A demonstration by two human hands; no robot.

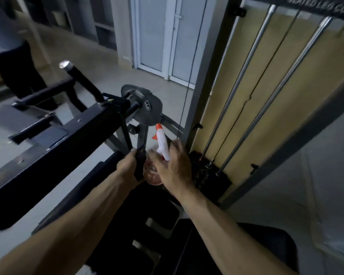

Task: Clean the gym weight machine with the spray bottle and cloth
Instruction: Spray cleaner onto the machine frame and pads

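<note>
**A:** Where has the spray bottle (161,143) got to?

**B:** Just below the grey cam disc (141,108) of the weight machine (68,133). Its orange-and-white head tilts up towards the disc's lower edge. The right hand (174,167) holds it, fingers wrapped round the neck above the pinkish see-through body (motion blur smears the fingertips, so I can't tell whether one is on the trigger).

**A:** And the cloth (138,165)?

**B:** Dark, and also below the disc, just left of the bottle and almost touching it. The left hand (127,167) has its fingers clamped on it, and the cloth hangs as a narrow strip against the palm.

**A:** What else is around the disc?

**B:** The machine's black beam runs from it down to the left. The weight stack (209,173) sits below and to its right, with two chrome guide rods (238,84) rising from it. Beyond the disc is a pale door (163,36), and far to its left stands another person (14,62) in dark trousers.
</note>
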